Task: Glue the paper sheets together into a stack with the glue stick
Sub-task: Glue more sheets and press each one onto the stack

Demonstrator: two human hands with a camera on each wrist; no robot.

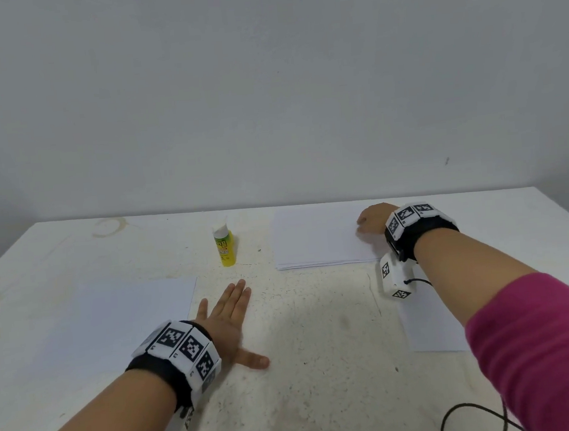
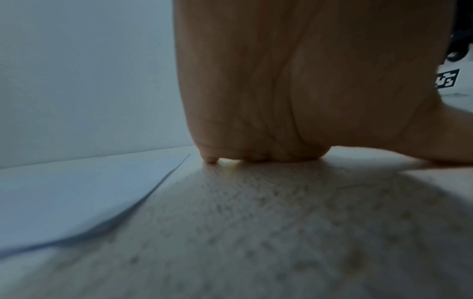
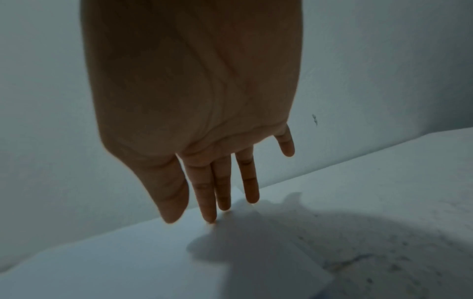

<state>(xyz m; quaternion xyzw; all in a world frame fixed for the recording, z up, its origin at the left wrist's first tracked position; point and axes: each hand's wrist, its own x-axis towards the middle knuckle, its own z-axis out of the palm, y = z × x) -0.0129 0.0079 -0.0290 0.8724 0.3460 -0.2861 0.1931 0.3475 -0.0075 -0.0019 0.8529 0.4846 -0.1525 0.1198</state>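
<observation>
A yellow glue stick (image 1: 224,246) with a white cap stands upright at the back middle of the table. To its right lies a stack of white paper sheets (image 1: 316,236). My right hand (image 1: 374,219) reaches over the stack's far right part, and its straight fingers (image 3: 208,194) touch the top sheet (image 3: 153,263) near a corner. A single white sheet (image 1: 96,321) lies at the front left. Just right of it my left hand (image 1: 230,321) rests flat on the bare table with fingers straight, thumb spread, holding nothing. Another sheet (image 1: 430,323) lies partly under my right forearm.
The rough white table (image 1: 323,356) ends at a plain grey wall (image 1: 266,96). A black cable (image 1: 473,419) loops at the front right. In the left wrist view the single sheet (image 2: 64,202) lies left of my palm (image 2: 294,101).
</observation>
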